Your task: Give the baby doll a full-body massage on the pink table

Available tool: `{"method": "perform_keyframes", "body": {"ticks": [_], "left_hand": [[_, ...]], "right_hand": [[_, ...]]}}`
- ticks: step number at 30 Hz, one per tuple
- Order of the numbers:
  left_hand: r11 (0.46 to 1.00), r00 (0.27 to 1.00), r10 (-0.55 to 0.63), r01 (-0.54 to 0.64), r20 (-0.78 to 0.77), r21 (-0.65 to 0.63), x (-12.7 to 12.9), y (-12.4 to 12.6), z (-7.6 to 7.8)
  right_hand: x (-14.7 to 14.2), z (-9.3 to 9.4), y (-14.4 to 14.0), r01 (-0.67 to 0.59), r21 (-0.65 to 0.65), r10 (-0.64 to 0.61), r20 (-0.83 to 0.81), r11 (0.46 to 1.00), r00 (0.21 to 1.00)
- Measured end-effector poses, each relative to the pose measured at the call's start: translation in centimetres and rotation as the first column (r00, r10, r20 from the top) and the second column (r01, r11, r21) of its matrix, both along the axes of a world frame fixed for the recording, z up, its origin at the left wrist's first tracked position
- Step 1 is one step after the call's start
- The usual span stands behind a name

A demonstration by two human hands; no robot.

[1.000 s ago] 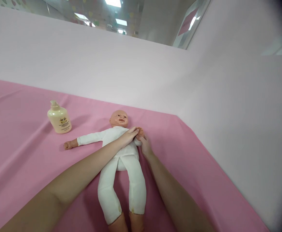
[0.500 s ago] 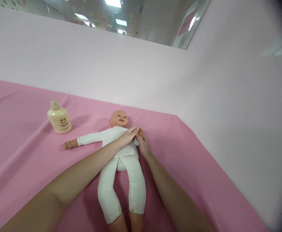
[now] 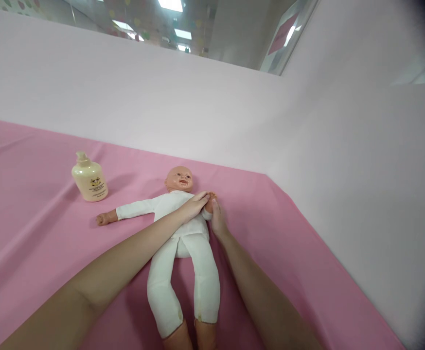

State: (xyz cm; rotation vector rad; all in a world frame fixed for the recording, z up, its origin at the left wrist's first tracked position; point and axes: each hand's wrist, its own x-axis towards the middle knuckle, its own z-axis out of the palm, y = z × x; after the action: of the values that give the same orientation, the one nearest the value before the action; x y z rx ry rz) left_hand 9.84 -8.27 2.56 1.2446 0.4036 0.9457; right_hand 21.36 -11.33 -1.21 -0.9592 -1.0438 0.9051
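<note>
On pink cloth [image 3: 41,253], doll [image 3: 167,201] supine, lengthwise; head [image 3: 178,178] toward wall [image 3: 161,102]; legs [image 3: 207,282] nearest

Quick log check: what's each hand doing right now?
Left hand: closed, holding the doll's hand.
Right hand: thumb against it; whether it grips, I can't tell.

A creased pink cloth-covered surface [image 3: 33,262] carries a face-up, white-bodied baby doll [image 3: 196,231] and an upright, glossy cream pump bottle [image 3: 90,181].
</note>
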Motion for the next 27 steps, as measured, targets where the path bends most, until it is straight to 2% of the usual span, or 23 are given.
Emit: {"method": "perform_keyframes", "body": {"ticks": [8, 15, 20, 27], "left_hand": [[0.999, 1.000, 0.019, -0.018, -0.018, 0.034, -0.06, 0.22, -0.15], [1.000, 1.000, -0.010, 0.010, -0.003, 0.015, -0.18, 0.40, -0.41], [0.999, 1.000, 0.001, -0.001, 0.009, -0.048, -0.21, 0.52, -0.58], [0.999, 1.000, 0.016, -0.015, 0.013, -0.047, -0.23, 0.50, -0.58]], "right_hand": [[0.11, -0.54, 0.59, -0.020, 0.021, 0.021, -0.052, 1.000, 0.998], [0.16, -0.23, 0.55, 0.002, 0.024, -0.001, -0.055, 1.000, 0.998], [0.25, -0.37, 0.62, -0.001, 0.018, 0.001, -0.047, 1.000, 0.999], [0.37, -0.55, 0.70, 0.023, 0.026, -0.023, -0.009, 0.999, 1.000]]}}
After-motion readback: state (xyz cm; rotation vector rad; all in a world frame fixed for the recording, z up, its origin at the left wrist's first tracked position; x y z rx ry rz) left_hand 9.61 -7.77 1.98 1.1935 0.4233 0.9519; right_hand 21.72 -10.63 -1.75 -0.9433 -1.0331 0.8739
